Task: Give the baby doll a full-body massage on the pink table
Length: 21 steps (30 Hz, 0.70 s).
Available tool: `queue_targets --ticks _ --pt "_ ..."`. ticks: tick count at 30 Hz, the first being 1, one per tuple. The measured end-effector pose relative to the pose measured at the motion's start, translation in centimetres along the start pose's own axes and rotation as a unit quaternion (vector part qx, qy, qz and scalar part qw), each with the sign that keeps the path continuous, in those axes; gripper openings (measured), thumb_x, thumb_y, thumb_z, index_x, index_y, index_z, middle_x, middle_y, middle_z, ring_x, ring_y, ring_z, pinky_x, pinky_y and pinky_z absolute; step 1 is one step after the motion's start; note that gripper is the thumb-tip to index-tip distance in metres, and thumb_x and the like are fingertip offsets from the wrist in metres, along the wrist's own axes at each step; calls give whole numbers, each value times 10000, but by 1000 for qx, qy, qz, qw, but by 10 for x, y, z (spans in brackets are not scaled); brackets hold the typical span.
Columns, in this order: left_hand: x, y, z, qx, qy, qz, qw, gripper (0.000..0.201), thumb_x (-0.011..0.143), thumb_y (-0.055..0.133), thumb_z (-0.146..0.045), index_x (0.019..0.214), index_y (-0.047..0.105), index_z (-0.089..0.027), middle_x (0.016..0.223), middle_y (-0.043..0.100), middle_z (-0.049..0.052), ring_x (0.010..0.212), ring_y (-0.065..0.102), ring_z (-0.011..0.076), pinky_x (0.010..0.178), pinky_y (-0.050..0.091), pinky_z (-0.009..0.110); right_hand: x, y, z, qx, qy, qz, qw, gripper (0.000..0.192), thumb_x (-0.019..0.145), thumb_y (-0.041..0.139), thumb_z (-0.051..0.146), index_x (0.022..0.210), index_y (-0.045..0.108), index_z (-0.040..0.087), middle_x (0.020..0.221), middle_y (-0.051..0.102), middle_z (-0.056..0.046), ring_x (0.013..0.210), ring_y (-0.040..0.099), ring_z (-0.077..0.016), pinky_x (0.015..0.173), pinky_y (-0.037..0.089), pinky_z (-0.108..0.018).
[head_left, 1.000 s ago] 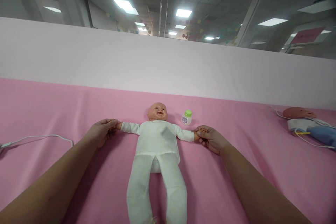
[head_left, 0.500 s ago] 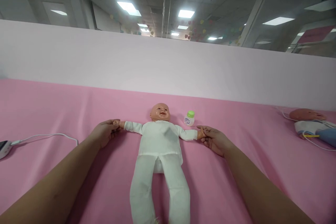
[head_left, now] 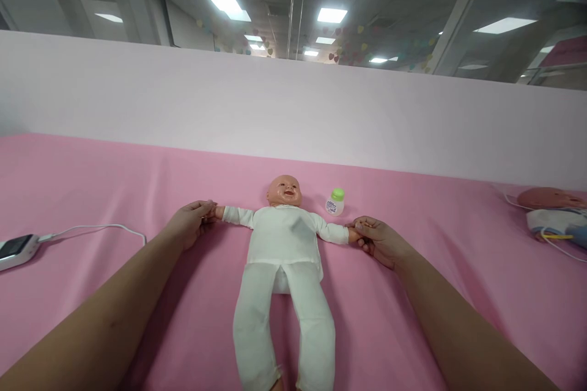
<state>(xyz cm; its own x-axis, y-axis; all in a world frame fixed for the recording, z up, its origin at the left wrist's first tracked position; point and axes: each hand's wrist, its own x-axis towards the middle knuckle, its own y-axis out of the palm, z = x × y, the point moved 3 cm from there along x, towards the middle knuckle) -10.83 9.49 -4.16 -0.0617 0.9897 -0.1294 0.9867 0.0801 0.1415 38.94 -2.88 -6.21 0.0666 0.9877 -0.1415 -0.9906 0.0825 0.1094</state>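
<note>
little has shifted: both hands keep the doll's arms spread, so it lies flat on its back on the pink bench. left hand and right hand each close around a wrist. bottle stands by its head.

The tabletop is covered by a pink cloth. A doll in white clothes lies face up at its centre. A small bottle with a green cap stands just beside the doll's head. A white device with a cable lies at the left edge. A second doll lies at the right edge.
</note>
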Motion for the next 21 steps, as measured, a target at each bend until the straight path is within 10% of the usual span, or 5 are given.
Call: queue_targets --ticks 12,21 --pt "4 1 2 -23 -22 -35 999 240 819 649 -46 1045 710 -98 895 769 147 700 750 211 679 652 335 6 -3 -4 3 14 -73 997 243 904 704 415 1017 733 203 763 656 -44 559 490 -120 436 392 -231" --pt "-3 2 -3 -11 -16 15 1000 179 761 798 -112 915 713 -148 819 745 74 694 717 164 677 603 249 3 -4 -2 85 -9 -31 996 295 803 833 179 1076 747 246 1107 730 -76 929 684 -178 845 615 -284"
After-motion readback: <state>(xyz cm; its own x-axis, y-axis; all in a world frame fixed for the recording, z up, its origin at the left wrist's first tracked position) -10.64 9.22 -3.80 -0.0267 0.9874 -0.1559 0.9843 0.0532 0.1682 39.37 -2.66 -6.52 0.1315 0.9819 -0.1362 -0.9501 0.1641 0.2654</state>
